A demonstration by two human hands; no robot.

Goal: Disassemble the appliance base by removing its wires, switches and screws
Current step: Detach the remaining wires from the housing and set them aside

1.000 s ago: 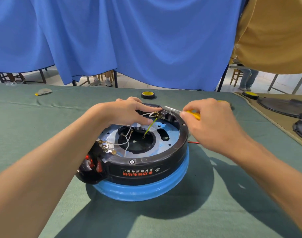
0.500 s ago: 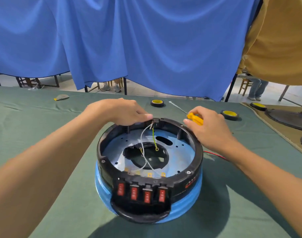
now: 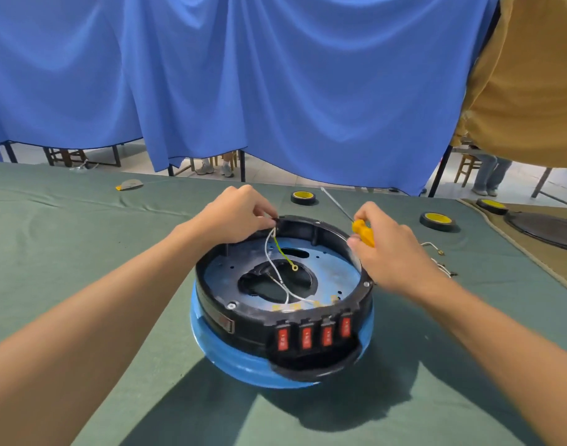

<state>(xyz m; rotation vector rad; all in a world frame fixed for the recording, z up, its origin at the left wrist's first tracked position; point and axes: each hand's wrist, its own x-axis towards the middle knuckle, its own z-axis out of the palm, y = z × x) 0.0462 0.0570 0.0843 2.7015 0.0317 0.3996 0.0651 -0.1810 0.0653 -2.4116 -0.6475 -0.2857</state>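
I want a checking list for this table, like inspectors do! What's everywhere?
Surface: green cloth, wrinkled far left.
Job's things: appliance base, open side up, four red switches in front.
Clutter: tape rolls, loose wire bits right of the base, small grey thing far left.
Grips: left hand pinches the wires at the far rim; right hand holds the screwdriver.
Cables: white and green-yellow wires hang into the base.
Surroundings: blue curtain, chairs and legs behind.

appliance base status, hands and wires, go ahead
Left hand pinches wires at appliance base far rim. Right hand grips yellow screwdriver, tip off base. Four red switches in place.
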